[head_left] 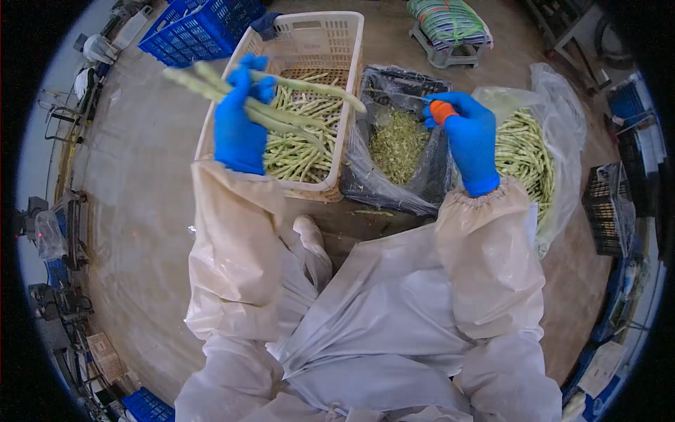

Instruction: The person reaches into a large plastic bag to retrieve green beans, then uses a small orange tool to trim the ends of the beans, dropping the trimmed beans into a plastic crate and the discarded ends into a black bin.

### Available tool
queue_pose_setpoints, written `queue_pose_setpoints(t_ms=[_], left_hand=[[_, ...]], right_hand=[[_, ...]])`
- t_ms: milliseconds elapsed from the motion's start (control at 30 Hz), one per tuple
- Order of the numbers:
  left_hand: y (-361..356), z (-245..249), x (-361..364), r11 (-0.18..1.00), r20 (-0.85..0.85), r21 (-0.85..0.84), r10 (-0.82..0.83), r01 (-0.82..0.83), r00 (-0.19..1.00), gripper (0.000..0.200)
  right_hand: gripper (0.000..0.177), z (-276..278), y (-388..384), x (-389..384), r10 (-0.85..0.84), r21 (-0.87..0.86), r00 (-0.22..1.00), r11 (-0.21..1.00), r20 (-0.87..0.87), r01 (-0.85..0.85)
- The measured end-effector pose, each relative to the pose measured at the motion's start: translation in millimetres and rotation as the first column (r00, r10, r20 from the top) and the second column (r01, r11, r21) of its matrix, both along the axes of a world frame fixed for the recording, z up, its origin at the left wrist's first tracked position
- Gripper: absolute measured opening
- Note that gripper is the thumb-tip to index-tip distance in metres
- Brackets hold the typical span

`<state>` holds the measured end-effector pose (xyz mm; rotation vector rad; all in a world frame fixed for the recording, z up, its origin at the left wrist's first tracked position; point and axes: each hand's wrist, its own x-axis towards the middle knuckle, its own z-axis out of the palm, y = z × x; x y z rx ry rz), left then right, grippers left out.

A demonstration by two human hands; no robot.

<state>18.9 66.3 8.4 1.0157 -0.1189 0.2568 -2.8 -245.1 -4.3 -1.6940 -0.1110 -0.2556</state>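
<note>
Several long green beans [281, 119] are gripped in my blue-gloved left hand [242, 119], above the left part of a white crate [340, 151] that holds more beans. My right hand [467, 133], also gloved in blue, is closed round the orange handle [443, 111] of a small tool whose tip is hard to make out. It is over the right edge of a black crate [351, 188] lined with clear plastic, where small green trimmings [399, 146] lie. To the right, a clear plastic bag [562, 133] holds many long beans [524, 151].
Blue crates [204, 32] stand at the upper left. A low stool [444, 58] bears a striped bundle [450, 24] at the top. A black crate [606, 211] is on the right. Equipment [67, 232] lines the left wall.
</note>
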Motion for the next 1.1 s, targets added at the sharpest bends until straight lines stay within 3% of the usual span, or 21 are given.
queue_pose_setpoints(t_ms=[67, 167, 267, 300, 333, 400, 433, 500, 533, 600, 633, 767, 867, 900, 1033, 1100], left_hand=[[40.1, -6.3, 7.6, 0.990, 0.038, -0.128, 0.056, -0.051, 0.998, 0.035], [66.5, -12.7, 10.9, 0.917, -0.087, -0.224, 0.319, -0.331, 0.944, 0.034], [80.2, -29.0, 16.9, 0.908, -0.093, -0.242, 0.329, -0.341, 0.940, 0.033], [79.4, -33.6, 14.2, 0.923, -0.046, -0.198, 0.327, -0.330, 0.944, 0.032], [63.4, -20.6, 7.5, 0.902, -0.161, -0.142, 0.384, -0.407, 0.909, 0.043], [52.8, -17.9, 3.2, 0.909, -0.098, -0.002, 0.414, -0.416, 0.905, 0.046], [49.8, -15.7, 4.7, 0.928, -0.145, 0.007, 0.369, -0.372, 0.918, 0.046], [38.3, -10.9, 7.9, 0.964, -0.250, 0.010, 0.259, -0.265, 0.933, 0.046], [31.6, -7.5, 7.0, 0.990, -0.245, 0.052, 0.137, -0.128, 0.960, 0.045], [15.6, -0.9, -0.2, 0.979, -0.254, 0.130, -0.120, 0.157, 0.960, 0.042], [-0.3, -0.6, 0.0, 0.975, -0.331, 0.104, -0.152, 0.196, 0.931, 0.045], [-41.8, -7.8, -11.9, 0.817, -0.319, -0.054, -0.559, 0.574, 0.765, 0.049], [-69.3, -14.4, -22.6, 0.741, -0.398, 0.009, -0.613, 0.671, 0.682, 0.055], [-73.5, -16.5, -24.3, 0.738, -0.408, -0.007, -0.618, 0.674, 0.672, 0.046], [-93.6, -18.8, -36.7, 0.759, -0.485, 0.277, -0.419, 0.590, 0.767, 0.043], [-99.3, -17.4, -39.5, 0.618, -0.521, 0.564, -0.248, 0.547, 0.817, 0.040]], right_hand=[[0.016, 2.8, -10.8, 4.7, -0.074, -0.009, 0.997, 0.997, 0.026, 0.074], [0.017, 4.7, -22.9, 11.0, -0.173, -0.001, 0.982, 0.985, 0.070, 0.173], [0.019, 14.2, -31.2, 11.6, -0.248, 0.040, 0.966, 0.968, 0.078, 0.246], [0.020, 14.8, -37.4, 13.6, -0.262, 0.053, 0.962, 0.965, 0.078, 0.258], [0.021, 13.6, -39.7, 15.4, -0.273, 0.073, 0.959, 0.961, 0.077, 0.268], [0.025, 10.9, -43.4, 15.7, -0.222, -0.098, 0.970, 0.968, 0.101, 0.232], [0.027, 10.8, -44.1, 17.7, -0.204, -0.187, 0.972, 0.957, 0.114, 0.223], [0.031, -1.3, -37.7, 20.8, -0.187, -0.385, 0.913, 0.862, 0.362, 0.329], [0.033, -3.6, -36.9, 20.3, -0.157, -0.467, 0.866, 0.789, 0.474, 0.399], [0.034, -0.7, -31.6, 17.0, -0.138, -0.453, 0.915, 0.835, 0.378, 0.313], [0.034, 2.8, -29.1, 15.1, -0.119, -0.435, 0.927, 0.857, 0.357, 0.277], [0.029, 15.2, -10.6, 3.4, -0.066, -0.312, 0.978, 0.941, 0.198, 0.127], [0.025, 16.2, 1.0, -0.8, 0.012, -0.254, 0.995, 0.967, 0.103, 0.015], [0.025, 14.8, 3.8, -1.6, 0.042, -0.237, 0.996, 0.971, 0.077, -0.022], [0.026, 9.7, 11.9, -4.6, 0.111, -0.280, 0.968, 0.959, 0.226, -0.044], [0.026, 8.0, 14.8, -5.6, 0.164, -0.362, 0.931, 0.932, 0.326, -0.038]])
